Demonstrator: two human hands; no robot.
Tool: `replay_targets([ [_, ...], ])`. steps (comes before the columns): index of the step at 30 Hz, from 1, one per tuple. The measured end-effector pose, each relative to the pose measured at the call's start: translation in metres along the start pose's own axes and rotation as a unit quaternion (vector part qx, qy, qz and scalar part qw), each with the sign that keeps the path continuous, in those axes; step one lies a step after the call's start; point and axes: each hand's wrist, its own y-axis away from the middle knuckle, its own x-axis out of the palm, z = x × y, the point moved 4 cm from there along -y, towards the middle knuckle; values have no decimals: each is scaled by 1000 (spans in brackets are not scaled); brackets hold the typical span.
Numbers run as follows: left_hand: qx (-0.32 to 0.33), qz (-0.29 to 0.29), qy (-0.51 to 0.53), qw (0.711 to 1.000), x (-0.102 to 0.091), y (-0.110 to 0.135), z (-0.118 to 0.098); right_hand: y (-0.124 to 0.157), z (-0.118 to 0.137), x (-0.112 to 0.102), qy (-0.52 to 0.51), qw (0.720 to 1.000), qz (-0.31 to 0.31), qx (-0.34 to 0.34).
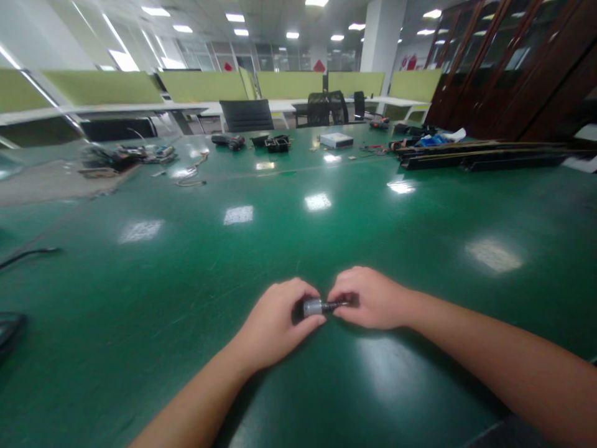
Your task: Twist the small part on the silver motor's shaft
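Both of my hands rest on the green table [196,261] near its front edge, meeting over one small part. My left hand [275,320] is closed around a small silver cylinder [312,307]. A thin dark shaft [336,305] sticks out of the cylinder to the right. My right hand [368,298] pinches that shaft with its fingertips. The part is mostly covered by my fingers, so its full shape is hidden.
Long black rails [480,157] lie at the back right. A grey box [336,140], black tools [277,144] and loose cables [189,176] sit along the far side. A clutter of parts [125,155] is at the back left. A black cable [28,254] lies at the left edge. Office chairs [246,116] stand behind the table.
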Motion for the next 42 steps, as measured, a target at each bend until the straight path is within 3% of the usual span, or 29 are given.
replay_targets([
  [18, 0, 4, -5, 1000, -1, 1, 0, 1, 0, -3, 2, 1000, 1, 11],
  [30, -2, 3, 5, 1000, -2, 3, 3, 11, -15, -21, 12, 995, 71, 64],
  [42, 1, 1, 4, 1000, -2, 2, 1, 8, -10, -18, -17, 997, 51, 61],
])
